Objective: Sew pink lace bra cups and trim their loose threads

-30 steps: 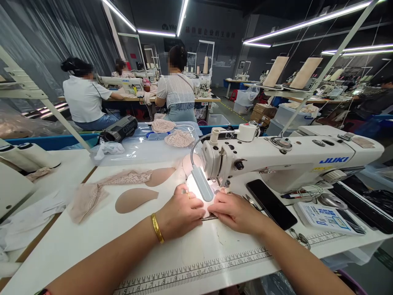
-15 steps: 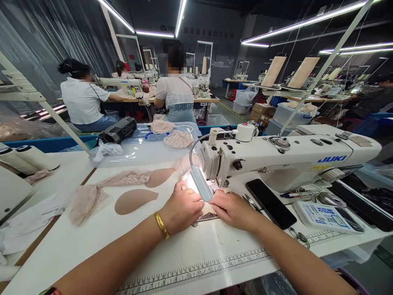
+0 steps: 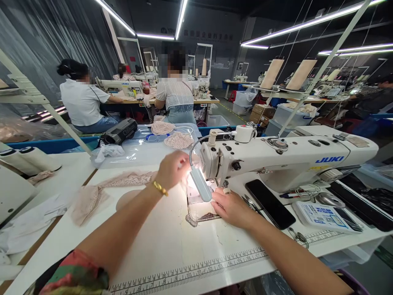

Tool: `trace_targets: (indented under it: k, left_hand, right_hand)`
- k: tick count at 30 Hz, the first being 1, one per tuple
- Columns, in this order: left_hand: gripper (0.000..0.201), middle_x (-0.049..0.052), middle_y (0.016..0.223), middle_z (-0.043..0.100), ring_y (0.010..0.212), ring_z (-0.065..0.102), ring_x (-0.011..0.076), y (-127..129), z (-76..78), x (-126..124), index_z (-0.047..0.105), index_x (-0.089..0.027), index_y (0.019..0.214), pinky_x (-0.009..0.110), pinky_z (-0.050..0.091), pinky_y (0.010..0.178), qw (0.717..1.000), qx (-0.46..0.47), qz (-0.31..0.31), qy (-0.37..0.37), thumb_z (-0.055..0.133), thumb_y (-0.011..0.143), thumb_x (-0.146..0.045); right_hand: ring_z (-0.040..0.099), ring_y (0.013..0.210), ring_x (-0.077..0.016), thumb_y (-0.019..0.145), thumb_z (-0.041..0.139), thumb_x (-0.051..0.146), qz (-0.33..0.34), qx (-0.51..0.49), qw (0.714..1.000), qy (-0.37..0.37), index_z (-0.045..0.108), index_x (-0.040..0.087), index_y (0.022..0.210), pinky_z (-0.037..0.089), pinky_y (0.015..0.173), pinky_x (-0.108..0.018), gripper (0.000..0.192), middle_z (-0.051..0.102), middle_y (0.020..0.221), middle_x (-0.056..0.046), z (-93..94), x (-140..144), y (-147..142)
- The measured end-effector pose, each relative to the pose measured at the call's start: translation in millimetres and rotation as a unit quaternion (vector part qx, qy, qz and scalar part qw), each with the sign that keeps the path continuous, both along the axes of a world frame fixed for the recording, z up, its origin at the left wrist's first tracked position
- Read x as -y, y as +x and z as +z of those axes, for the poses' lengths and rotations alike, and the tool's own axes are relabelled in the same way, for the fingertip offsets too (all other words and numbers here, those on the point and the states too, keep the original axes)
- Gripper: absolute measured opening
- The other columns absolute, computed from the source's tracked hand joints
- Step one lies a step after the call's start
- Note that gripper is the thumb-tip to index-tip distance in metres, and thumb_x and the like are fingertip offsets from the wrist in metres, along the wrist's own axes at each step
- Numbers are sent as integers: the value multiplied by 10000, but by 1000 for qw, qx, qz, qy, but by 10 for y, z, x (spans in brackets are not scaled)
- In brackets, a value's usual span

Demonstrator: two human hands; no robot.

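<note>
My left hand (image 3: 172, 168), with a gold bangle on the wrist, is raised above the white table (image 3: 159, 246) and reaches toward the back, left of the sewing machine's head (image 3: 221, 162). Its fingers are lost in the glare of the gooseneck lamp (image 3: 201, 184). My right hand (image 3: 231, 207) lies flat on the table beside the needle plate, fingertips touching a small dark lace piece (image 3: 204, 216) under the lamp.
The white JUKI sewing machine (image 3: 291, 159) fills the right side, with a black phone (image 3: 270, 203), a printed booklet (image 3: 325, 215) and snips (image 3: 299, 237) in front. Beige lace pieces (image 3: 86, 200) and a foam cup (image 3: 125, 198) lie left. Co-workers (image 3: 82, 102) sit at machines behind.
My left hand has lifted off the work at the needle and swung forward and left, past the lamp. My right hand has stayed by the needle plate, and the small lace piece now shows.
</note>
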State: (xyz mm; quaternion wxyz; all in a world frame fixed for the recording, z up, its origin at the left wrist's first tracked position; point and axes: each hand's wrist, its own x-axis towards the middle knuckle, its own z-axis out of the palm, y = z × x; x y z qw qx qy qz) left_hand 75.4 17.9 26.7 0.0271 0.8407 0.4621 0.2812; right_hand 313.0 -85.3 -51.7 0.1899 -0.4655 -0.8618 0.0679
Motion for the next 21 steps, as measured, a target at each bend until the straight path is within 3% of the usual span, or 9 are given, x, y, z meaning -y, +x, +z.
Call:
trace_targets:
  k: [2, 4, 9, 12, 16, 19, 21]
  left_hand:
    - [229, 85, 1126, 678, 923, 650, 196, 35, 58, -292, 642, -156, 1156, 378, 534, 829, 995, -10, 89, -34, 549, 1007, -303]
    - [283, 77, 1119, 673, 959, 655, 211, 108, 22, -517, 653, -154, 1122, 418, 553, 865, 986, -41, 142, -77, 638, 969, -391]
    - [192, 60, 1033, 672, 955, 637, 219, 331, -209, -646, 661, -139, 946, 447, 509, 915, 976, -70, 175, -113, 701, 915, -324]
    - [102, 51, 917, 660, 866, 629, 220, 302, -148, -584, 639, -164, 874, 394, 486, 839, 977, -50, 178, -109, 676, 905, -255]
    - [66, 62, 819, 643, 790, 609, 261, -91, 242, -397, 594, -228, 887, 377, 442, 719, 972, 8, 224, -67, 544, 925, -205]
    - [75, 48, 797, 648, 752, 589, 262, -454, 450, -37, 553, -259, 928, 377, 434, 662, 966, 36, 255, -39, 538, 893, -194]
    - [80, 28, 754, 640, 696, 584, 251, -594, 398, 295, 543, -258, 957, 371, 441, 618, 970, 35, 236, -45, 525, 892, -216]
  right_hand:
    - [293, 600, -155, 962, 451, 173, -3, 0, 1000, -2, 395, 218, 790, 211, 589, -304, 187, 420, 703, 22, -7, 2, 0]
    - [300, 600, -154, 964, 446, 170, -2, -7, 1000, -2, 390, 218, 788, 220, 593, -303, 191, 414, 699, 24, -4, 2, 1]
    - [416, 716, -182, 970, 466, 174, 1, -21, 1000, -13, 464, 219, 850, 267, 625, -292, 129, 487, 758, -1, -13, -8, 24]
    - [424, 736, -193, 973, 480, 185, -2, -22, 1000, -17, 507, 220, 878, 268, 621, -291, 105, 490, 757, -6, -38, -18, 45]
    - [424, 748, -200, 978, 484, 178, 4, -34, 999, -7, 569, 215, 954, 287, 632, -290, 96, 499, 773, -15, -37, -22, 56]
    - [421, 755, -201, 976, 487, 160, 7, -34, 999, 2, 591, 205, 959, 293, 643, -291, 115, 503, 774, -19, -1, -15, 45]
    - [421, 760, -201, 973, 493, 155, 4, -30, 1000, -2, 602, 199, 945, 298, 651, -291, 121, 500, 763, -18, 24, -12, 34]
